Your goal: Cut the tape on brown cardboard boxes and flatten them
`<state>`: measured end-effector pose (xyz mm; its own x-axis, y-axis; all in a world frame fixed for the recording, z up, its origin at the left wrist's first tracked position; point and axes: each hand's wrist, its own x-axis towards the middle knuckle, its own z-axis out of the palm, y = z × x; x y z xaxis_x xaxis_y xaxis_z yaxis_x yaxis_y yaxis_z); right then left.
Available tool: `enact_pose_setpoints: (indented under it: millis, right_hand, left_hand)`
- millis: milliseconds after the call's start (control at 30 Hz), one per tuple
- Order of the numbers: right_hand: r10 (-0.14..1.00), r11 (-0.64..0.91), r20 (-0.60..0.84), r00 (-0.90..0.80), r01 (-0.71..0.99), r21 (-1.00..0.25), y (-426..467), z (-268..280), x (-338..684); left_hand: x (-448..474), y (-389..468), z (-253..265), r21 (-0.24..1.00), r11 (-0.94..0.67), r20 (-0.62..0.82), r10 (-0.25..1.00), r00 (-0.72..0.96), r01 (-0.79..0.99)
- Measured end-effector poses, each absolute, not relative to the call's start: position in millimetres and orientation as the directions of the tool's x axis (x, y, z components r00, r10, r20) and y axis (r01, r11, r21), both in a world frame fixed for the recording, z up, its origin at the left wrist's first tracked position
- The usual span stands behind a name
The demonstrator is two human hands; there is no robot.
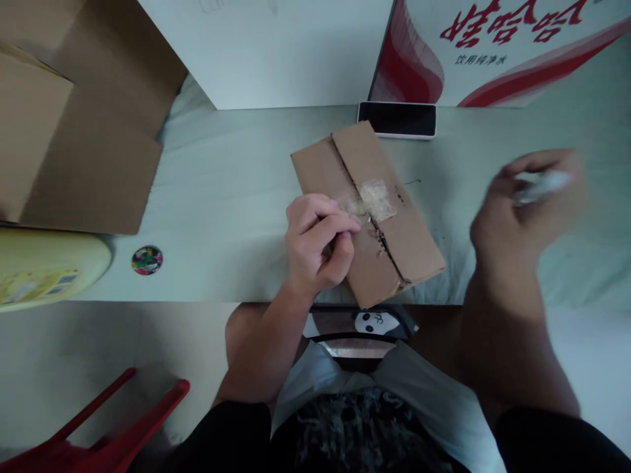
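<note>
A flat brown cardboard box [414, 243] lies at an angle on the pale green surface. Its middle seam is torn and ragged near the lower end. Clear tape [378, 200] spans the seam. My left hand [320, 243] is closed over the box's left side, thumb and fingers pinched at the tape's edge; the exact grip is partly hidden. To the right of the box, my right hand [522, 210] is raised and blurred by motion. Its fingers are curled around a small whitish, shiny piece [542, 187], too smeared to name.
A phone-like device [397, 119] lies just behind the box. White cartons with red print [493, 72] stand at the back. Open cardboard [108, 131], a yellow container [49, 266] and a round colourful disc [146, 260] are at left. A red stool [113, 427] stands below.
</note>
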<state>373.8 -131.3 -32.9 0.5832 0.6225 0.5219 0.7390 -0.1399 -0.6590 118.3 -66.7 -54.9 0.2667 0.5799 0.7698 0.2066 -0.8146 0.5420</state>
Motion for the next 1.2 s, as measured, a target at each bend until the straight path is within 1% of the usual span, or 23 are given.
enact_pose_setpoints:
  millis: [33, 67, 100, 133, 167, 233, 300, 367, 433, 467, 500, 533, 567, 600, 633, 767, 900, 967, 1033, 1133, 1200]
  right_hand:
    - [0.668, -0.247, 0.452, 0.591, 0.749, -0.615, -127, -42, 377]
    - [0.754, -0.324, 0.326, 0.57, 0.755, -0.571, -123, -51, 380]
    - [0.821, -0.364, 0.2, 0.534, 0.761, -0.537, -119, -61, 382]
    - [0.866, -0.375, 0.098, 0.49, 0.768, -0.52, -116, -71, 384]
    - [0.893, -0.372, 0.031, 0.449, 0.774, -0.513, -114, -79, 385]
    - [0.919, -0.348, -0.028, 0.393, 0.776, -0.526, -112, -90, 385]
    - [0.926, -0.317, -0.02, 0.378, 0.747, -0.585, -114, -90, 385]
    - [0.923, -0.265, 0.024, 0.384, 0.681, -0.683, -120, -76, 383]
    - [0.95, -0.12, 0.082, 0.301, 0.596, -0.794, -129, -54, 377]
    - [0.969, 0.001, 0.133, 0.206, 0.538, -0.843, -133, -42, 373]
    - [0.982, 0.135, 0.185, 0.048, 0.507, -0.851, -138, -30, 367]
    - [0.969, 0.244, 0.222, -0.105, 0.508, -0.826, -143, -20, 359]
    - [0.951, 0.306, 0.222, -0.217, 0.526, -0.794, -146, -12, 351]
    - [0.935, 0.339, 0.21, -0.286, 0.545, -0.767, -148, -7, 344]
    - [0.931, 0.346, 0.198, -0.307, 0.567, -0.748, -150, -4, 337]
    - [0.95, 0.299, 0.174, -0.258, 0.6, -0.742, -151, -6, 326]
    - [0.931, 0.338, 0.168, -0.323, 0.597, -0.727, -152, -8, 335]
    - [0.933, 0.336, 0.173, -0.316, 0.593, -0.732, -151, -6, 338]
    - [0.94, 0.327, 0.189, -0.283, 0.599, -0.731, -150, -4, 339]
    - [0.946, 0.325, 0.261, -0.195, 0.601, -0.73, -150, -5, 337]
    - [0.949, 0.31, 0.286, -0.129, 0.523, -0.794, -152, -11, 336]
  left_hand:
    - [118, -67, -55, 0.544, -0.812, 0.769, 0.583, 0.264, 0.21]
    - [118, -67, -55, 0.545, -0.812, 0.769, 0.583, 0.261, 0.209]
    - [119, -67, -55, 0.545, -0.813, 0.77, 0.583, 0.26, 0.206]
    - [119, -67, -55, 0.547, -0.812, 0.77, 0.583, 0.26, 0.203]
    - [119, -67, -55, 0.548, -0.811, 0.768, 0.585, 0.262, 0.202]
    - [119, -67, -55, 0.554, -0.807, 0.763, 0.59, 0.264, 0.203]
    - [119, -68, -55, 0.56, -0.803, 0.759, 0.596, 0.262, 0.205]
    - [119, -67, -55, 0.55, -0.809, 0.765, 0.587, 0.263, 0.206]
    - [119, -67, -55, 0.54, -0.814, 0.769, 0.58, 0.268, 0.213]
    - [118, -66, -55, 0.536, -0.816, 0.77, 0.578, 0.27, 0.217]
    - [118, -66, -54, 0.534, -0.816, 0.77, 0.578, 0.271, 0.221]
    - [118, -66, -54, 0.537, -0.813, 0.766, 0.582, 0.272, 0.225]
    - [118, -65, -54, 0.542, -0.809, 0.762, 0.587, 0.273, 0.227]
    - [117, -65, -54, 0.548, -0.805, 0.758, 0.593, 0.27, 0.228]
    - [117, -65, -55, 0.554, -0.801, 0.756, 0.598, 0.267, 0.227]
    - [115, -64, -57, 0.559, -0.791, 0.741, 0.611, 0.278, 0.25]
    - [115, -63, -58, 0.554, -0.794, 0.741, 0.607, 0.286, 0.25]
    - [115, -63, -58, 0.556, -0.797, 0.749, 0.603, 0.275, 0.234]
    - [116, -62, -57, 0.565, -0.795, 0.75, 0.607, 0.264, 0.222]
    - [116, -61, -56, 0.569, -0.795, 0.751, 0.607, 0.259, 0.212]
    - [117, -60, -55, 0.568, -0.798, 0.754, 0.603, 0.26, 0.203]
